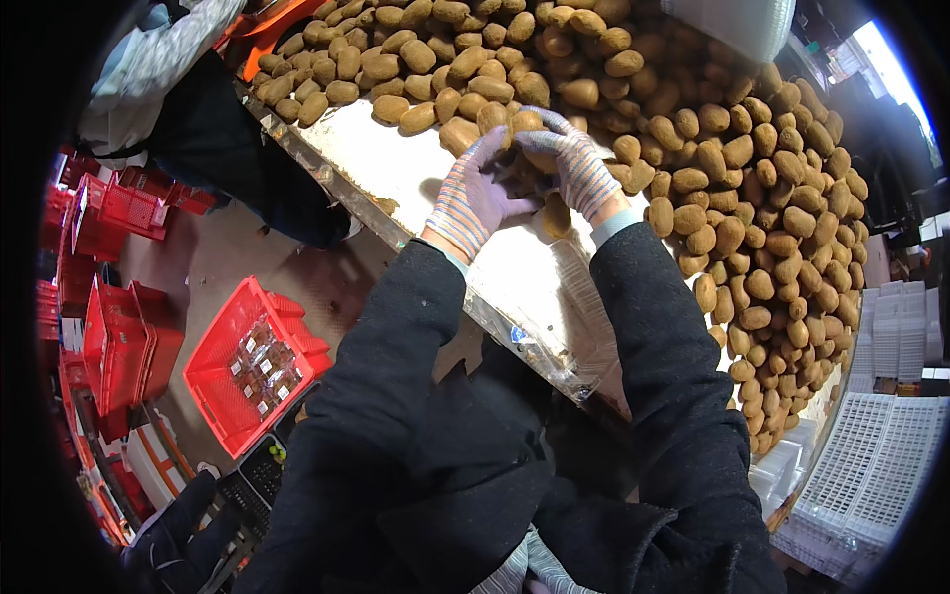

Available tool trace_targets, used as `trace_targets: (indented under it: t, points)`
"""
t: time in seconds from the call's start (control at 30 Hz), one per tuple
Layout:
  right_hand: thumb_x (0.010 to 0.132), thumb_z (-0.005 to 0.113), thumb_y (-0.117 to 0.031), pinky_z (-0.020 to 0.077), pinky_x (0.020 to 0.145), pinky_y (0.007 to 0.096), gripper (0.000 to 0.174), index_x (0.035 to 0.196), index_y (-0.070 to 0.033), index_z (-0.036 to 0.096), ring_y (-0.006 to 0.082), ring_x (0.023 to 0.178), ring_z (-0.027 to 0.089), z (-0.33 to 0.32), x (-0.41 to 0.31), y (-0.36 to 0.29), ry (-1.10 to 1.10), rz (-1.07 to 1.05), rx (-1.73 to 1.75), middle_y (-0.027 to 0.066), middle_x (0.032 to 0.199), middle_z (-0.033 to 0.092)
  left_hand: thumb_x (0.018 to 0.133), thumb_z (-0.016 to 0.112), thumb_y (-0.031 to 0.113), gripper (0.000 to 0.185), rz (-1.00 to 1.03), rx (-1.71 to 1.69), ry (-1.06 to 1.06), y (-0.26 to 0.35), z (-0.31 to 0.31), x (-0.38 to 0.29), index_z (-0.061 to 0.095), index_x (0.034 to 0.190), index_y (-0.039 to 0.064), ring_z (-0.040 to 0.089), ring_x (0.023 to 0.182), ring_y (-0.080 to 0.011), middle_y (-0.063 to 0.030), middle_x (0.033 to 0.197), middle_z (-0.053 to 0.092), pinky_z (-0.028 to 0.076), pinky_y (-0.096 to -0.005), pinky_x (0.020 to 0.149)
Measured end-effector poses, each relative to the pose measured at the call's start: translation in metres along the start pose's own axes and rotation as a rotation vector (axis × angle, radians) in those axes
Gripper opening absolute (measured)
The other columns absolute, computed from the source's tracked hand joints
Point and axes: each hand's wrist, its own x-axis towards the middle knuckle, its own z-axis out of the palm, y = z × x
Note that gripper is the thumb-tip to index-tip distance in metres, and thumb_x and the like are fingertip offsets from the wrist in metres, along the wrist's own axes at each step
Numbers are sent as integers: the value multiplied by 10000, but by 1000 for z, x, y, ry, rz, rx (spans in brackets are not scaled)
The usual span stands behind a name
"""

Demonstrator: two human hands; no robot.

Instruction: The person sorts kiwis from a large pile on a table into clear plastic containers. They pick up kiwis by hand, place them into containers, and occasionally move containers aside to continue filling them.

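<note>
Brown kiwifruit (475, 63) cover much of a white tabletop (371, 160) in front of me. My left hand (475, 194), in a striped knit glove, reaches in at the pile's near edge with thumb and fingers spread; its fingertips meet a kiwifruit (493, 119). My right hand (575, 160), gloved alike, curls its fingers around a kiwifruit (540, 159). Deep shadow between my palms hides what lies there. Just below my right hand is another kiwifruit (557, 216). A clear plastic clamshell tray (582, 297) lies by my right forearm, partly covered by the sleeve.
Stacked clear containers (742, 26) stand at the far side. White plastic crates (865, 445) are at the right. On the floor at left, a red crate (252, 371) holds several labelled packs. A person in a dark apron (223, 148) stands at the table's left edge.
</note>
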Motion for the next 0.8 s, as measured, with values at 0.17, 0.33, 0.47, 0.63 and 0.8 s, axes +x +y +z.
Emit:
trace_targets:
  t: [0.17, 0.33, 0.47, 0.63, 0.8]
  points:
    - [851, 822, -109, 583, 897, 293, 566, 1369, -37, 605, 166, 1000, 701, 2, -31, -33, -104, -291, 23, 91, 1156, 702, 988, 694, 319, 483, 293, 289, -239, 5, 22, -28, 593, 1366, 37, 593, 1288, -342, -143, 1344, 630, 547, -629, 999]
    - [867, 780, -221, 568, 685, 261, 668, 1458, -36, 530, 152, 888, 699, -16, -127, -41, -80, -322, -204, 97, 1133, 682, 954, 737, 202, 434, 237, 587, -297, -17, 27, -84, 624, 1342, 44, 671, 1174, -249, -80, 1259, 686, 618, -455, 939]
    - [833, 781, -247, 565, 658, 258, 723, 1466, -19, 518, 154, 859, 693, -18, -189, -13, 72, -143, -215, 117, 1136, 685, 834, 852, 82, 567, 246, 935, -291, -46, 18, -113, 611, 1344, 18, 657, 1102, -135, -52, 1218, 691, 566, -311, 949]
    - [901, 722, -160, 590, 752, 281, 619, 1457, 16, 516, 169, 923, 706, -37, -218, 21, -5, -43, -548, 149, 1152, 682, 767, 882, 167, 706, 267, 1650, -341, -60, -2, -115, 596, 1406, 68, 679, 1128, -183, -115, 1248, 711, 548, -335, 984]
    - [856, 705, -90, 495, 1080, 436, 679, 1493, -51, 472, 386, 1277, 577, -46, -212, 59, 164, -454, -1241, 233, 1423, 539, 726, 666, 32, 716, 630, 2036, -454, -82, 5, -99, 556, 1430, 97, 557, 1289, -411, -206, 1361, 603, 451, -449, 1123]
